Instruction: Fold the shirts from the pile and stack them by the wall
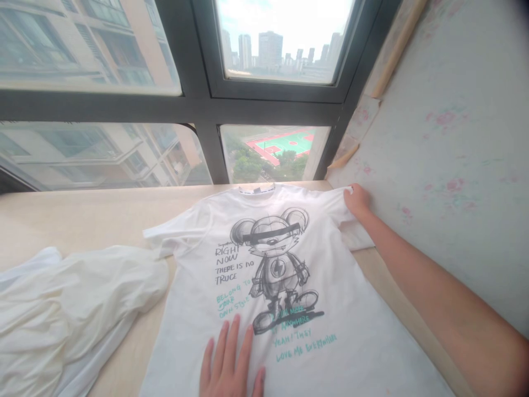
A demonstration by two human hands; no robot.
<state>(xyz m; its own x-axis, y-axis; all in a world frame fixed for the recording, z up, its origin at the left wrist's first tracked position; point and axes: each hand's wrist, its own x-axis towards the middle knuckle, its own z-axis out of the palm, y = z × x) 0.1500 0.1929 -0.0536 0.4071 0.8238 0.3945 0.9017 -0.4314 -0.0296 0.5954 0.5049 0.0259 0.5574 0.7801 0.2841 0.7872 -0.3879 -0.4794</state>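
Where the window ledge (61, 212) runs out of view on the left: a loose cloth heap (82, 298), cream and white, whose right end comes up to the white T-shirt (264, 275); whether the two touch is hard to tell

Left-lying sleeve (182, 226): spread outward above the heap's right end, creased, with neither hand on it

Left hand (227, 366): palm toward the cloth, fingers stretched and slightly apart, thumb out to the right; it appears to rest on the lower front, below the print, and has hold of nothing; its wrist is out of view

T-shirt: front up across the middle of the ledge, long axis running from the collar (257, 191) at the far edge, beneath the window (285, 38), down toward the person; the body lies ahead of the left hand and to the left of the right hand

Print (276, 242): a sketched mouse figure, head toward the far edge, lettering beside and below it

Right-lying sleeve (330, 204): drawn out toward the ledge's far right corner; more white cloth shows just below it

Right hand (359, 201): fingers closed on that sleeve's end, about level with the collar and the nearer hand to the far edge, close beside the flowered wall (454, 248)
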